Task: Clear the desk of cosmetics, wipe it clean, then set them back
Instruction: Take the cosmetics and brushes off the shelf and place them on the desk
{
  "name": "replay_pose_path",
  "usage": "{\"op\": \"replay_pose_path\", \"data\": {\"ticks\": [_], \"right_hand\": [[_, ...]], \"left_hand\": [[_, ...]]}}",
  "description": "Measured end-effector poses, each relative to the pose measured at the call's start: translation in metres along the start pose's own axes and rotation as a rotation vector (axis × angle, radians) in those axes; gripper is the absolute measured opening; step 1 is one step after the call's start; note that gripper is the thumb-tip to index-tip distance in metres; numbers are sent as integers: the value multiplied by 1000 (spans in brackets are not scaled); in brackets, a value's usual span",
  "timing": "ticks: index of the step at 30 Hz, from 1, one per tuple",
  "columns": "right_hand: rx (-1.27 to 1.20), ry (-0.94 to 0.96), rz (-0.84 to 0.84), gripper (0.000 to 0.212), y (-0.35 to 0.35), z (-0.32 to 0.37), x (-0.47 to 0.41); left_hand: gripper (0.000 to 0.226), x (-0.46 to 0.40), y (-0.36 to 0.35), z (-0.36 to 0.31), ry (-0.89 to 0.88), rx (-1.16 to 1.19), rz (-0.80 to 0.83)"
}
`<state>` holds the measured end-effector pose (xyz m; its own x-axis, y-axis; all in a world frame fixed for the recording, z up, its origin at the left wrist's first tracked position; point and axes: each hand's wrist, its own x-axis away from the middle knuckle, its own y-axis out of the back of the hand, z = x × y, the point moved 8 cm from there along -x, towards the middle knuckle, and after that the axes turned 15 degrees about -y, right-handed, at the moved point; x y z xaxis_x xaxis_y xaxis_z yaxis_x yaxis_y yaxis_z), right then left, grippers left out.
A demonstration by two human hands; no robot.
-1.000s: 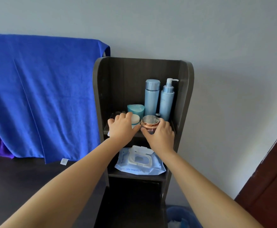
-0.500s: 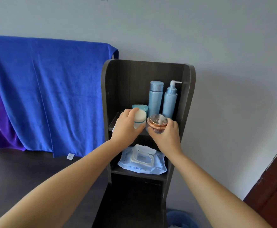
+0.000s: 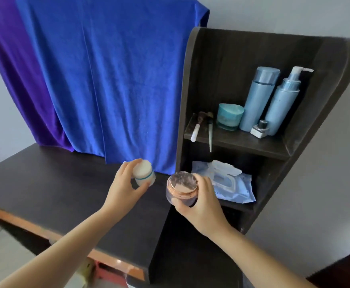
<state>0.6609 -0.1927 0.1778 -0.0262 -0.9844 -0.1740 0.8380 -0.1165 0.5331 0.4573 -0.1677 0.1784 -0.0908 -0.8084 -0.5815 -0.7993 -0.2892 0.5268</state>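
Two jars were grasped, the white jar [image 3: 144, 174] in the left grip [image 3: 128, 187] and the rose-gold jar [image 3: 182, 190], at its 3 o'clock, in the right grip [image 3: 201, 201], so either might have slipped onto the bench [image 3: 51, 183].

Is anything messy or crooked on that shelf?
A little. Two makeup brushes lie flat on the upper shelf, handles poking past its front edge. The wipes pack below has its flap open.

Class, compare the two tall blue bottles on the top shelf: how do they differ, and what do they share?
The capped bottle ends in a flat, wide blue cap; the pump bottle ends in a white pump with a spout pointing right. The capped bottle stands left, beside the teal jar; the pump bottle stands right, behind a small square bottle. Both are pale blue, upright and untouched.
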Motion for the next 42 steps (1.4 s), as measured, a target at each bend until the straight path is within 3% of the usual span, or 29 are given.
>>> {"op": "replay_pose_path", "data": {"ticks": [3, 8, 14, 19, 25, 29, 31, 36, 42], "right_hand": [[-10, -123, 40, 71, -59, -28, -11], [-59, -417, 5, 67, -149, -77, -44], [-27, -724, -251, 60, -206, -125, -96], [142, -728, -390, 70, -210, -132, -116], [273, -686, -353, 77, -217, -135, -112], [160, -732, -276, 94, -218, -125, -112], [131, -663, -253, 94, -210, -105, -112], [85, -397, -236, 61, -157, -19, -94], [53, -56, -376, 25, -32, 89, -33]], "left_hand": [[65, 11, -7, 65, 95, -20, 75], [53, 15, -32, 164, 196, -58, 241], [53, -13, -69, 233, 180, -65, 406], [54, -30, -90, 260, 136, -48, 458], [56, -24, -94, 268, 80, -12, 490], [66, -26, -93, 262, 83, 39, 542], [70, -33, -84, 250, 69, 52, 522], [47, -67, -47, 164, -168, 194, 332], [20, -95, -10, -22, -646, 451, 180]]}}
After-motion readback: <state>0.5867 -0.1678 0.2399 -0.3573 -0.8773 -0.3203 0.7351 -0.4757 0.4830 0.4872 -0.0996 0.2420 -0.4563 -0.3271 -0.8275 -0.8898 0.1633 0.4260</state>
